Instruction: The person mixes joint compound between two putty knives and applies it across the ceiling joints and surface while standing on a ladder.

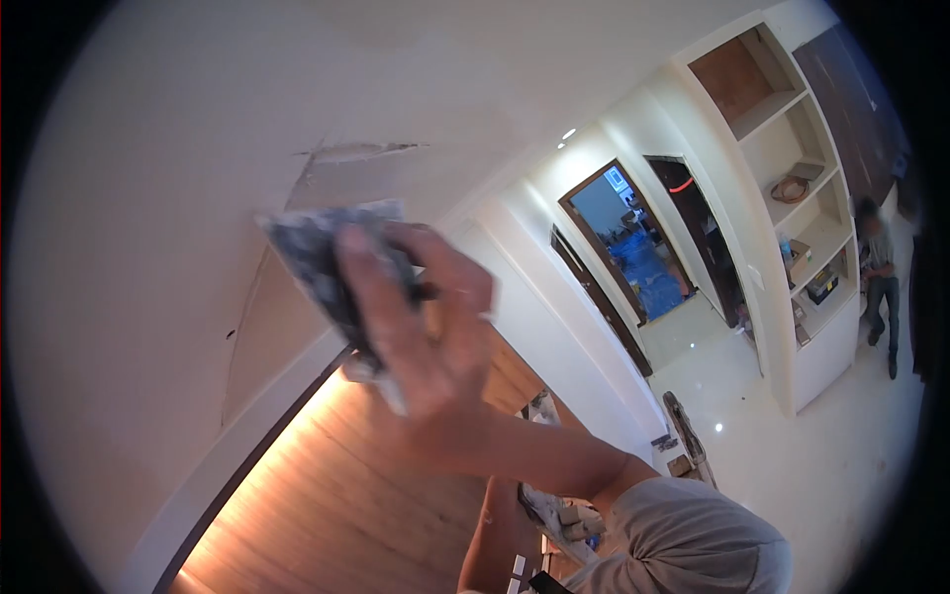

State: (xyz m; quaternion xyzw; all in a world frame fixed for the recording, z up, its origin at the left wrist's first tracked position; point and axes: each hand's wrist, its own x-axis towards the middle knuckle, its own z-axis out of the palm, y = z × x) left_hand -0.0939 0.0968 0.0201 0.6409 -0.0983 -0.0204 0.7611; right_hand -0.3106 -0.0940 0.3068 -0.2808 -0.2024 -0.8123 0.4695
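My right hand (pixel 430 317) is raised to the ceiling and closed on a putty knife (pixel 332 267). The blade is wide, dark grey and smeared with white, and motion blurs it. One finger lies stretched along the blade. Its wide edge is close to the white ceiling (pixel 228 129); whether they touch I cannot tell. Just beyond the blade is a rough crack (pixel 361 151), and a thin seam runs down from it to the lower left. Below my right arm shows a bare forearm (pixel 487 540), probably my left; my left hand is not visible.
A lit wood panel (pixel 356 475) lies below the ceiling edge. White-stained gear (pixel 569 520) is partly hidden under my arm. A wooden piece (pixel 688 436) is near the floor. To the right are white shelves (pixel 811 218), an open doorway (pixel 628 238) and another person (pixel 879 277).
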